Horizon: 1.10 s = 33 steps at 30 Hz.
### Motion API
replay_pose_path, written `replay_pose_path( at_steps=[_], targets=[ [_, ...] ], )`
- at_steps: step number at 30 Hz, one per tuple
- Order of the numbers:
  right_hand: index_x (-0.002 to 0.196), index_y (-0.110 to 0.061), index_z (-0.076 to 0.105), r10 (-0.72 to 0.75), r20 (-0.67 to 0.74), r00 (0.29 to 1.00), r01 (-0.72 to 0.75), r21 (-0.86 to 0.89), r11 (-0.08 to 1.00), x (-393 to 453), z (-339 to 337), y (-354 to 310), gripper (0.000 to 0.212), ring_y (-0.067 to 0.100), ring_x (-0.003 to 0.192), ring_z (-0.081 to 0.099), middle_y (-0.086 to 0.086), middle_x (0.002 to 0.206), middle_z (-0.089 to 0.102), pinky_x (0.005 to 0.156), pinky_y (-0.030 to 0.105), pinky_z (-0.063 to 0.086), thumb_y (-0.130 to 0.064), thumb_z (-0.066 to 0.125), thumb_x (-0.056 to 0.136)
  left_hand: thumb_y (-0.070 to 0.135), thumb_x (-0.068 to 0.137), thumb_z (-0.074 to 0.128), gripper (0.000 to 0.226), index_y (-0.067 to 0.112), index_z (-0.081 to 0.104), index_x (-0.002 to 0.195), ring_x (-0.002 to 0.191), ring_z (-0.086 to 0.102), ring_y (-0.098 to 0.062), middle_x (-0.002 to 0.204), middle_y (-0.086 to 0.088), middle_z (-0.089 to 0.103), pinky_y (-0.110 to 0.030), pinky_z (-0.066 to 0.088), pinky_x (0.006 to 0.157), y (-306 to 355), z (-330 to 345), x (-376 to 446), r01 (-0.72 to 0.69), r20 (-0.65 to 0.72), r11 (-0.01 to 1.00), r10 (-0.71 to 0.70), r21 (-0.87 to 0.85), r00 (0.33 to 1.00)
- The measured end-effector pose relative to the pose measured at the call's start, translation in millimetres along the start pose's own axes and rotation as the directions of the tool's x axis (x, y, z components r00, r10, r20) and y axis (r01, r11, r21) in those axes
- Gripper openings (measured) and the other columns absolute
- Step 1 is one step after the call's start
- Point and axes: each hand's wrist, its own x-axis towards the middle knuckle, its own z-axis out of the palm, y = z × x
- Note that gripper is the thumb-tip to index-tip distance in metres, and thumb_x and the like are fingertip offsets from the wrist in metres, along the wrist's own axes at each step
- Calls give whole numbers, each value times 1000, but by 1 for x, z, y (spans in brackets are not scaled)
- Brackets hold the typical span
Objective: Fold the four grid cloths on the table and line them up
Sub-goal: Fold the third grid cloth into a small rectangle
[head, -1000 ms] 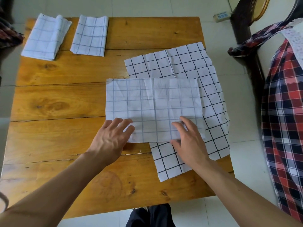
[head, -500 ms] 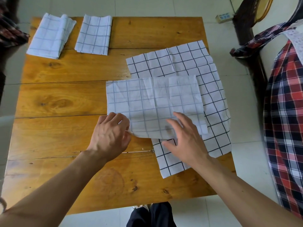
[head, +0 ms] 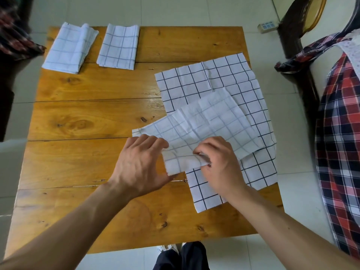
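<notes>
half-folded grid cloth (head: 206, 123): long axis near-left to far-right; left hand (head: 140, 164) and right hand (head: 218, 164) pinch its near edge. no legible writing.

Your left hand (head: 140, 164) and right hand (head: 218, 164) both grip the near edge of the pale grid cloth (head: 206, 125), which lies askew over the flat dark-lined cloth (head: 229, 80); two folded cloths, one (head: 70, 48) beside the other (head: 118, 48), sit at the far left of the wooden table (head: 87, 117); a plaid fabric (head: 341, 133) hangs at your right.
</notes>
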Motion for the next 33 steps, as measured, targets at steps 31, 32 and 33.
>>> replay_pose_path(
  at_steps=[31,32,33],
  targets=[
    [89,-10,71,-209,27,977,211,-66,975,-11,2,25,13,21,97,59,0,96,66,86,34,45,1,68,82,9,77,75,16,15,60,76,73,55,-24,77,3,60,-39,44,76,-32,3,-72,-141,-185,990,134,-23,974],
    [94,-12,72,-175,70,982,181,-105,978,-17,3,32,25,20,100,59,-1,100,66,90,32,45,6,74,76,11,79,74,15,15,61,77,72,56,-23,77,2,60,-39,45,75,-29,6,-73,-151,-181,988,142,-38,973],
    [100,-13,72,-132,127,983,147,-113,983,-23,2,35,37,18,104,58,-2,105,66,94,31,45,9,76,71,12,82,73,14,15,61,78,72,56,-23,77,2,60,-39,45,75,-27,9,-73,-159,-179,986,148,-51,973]
  ],
)
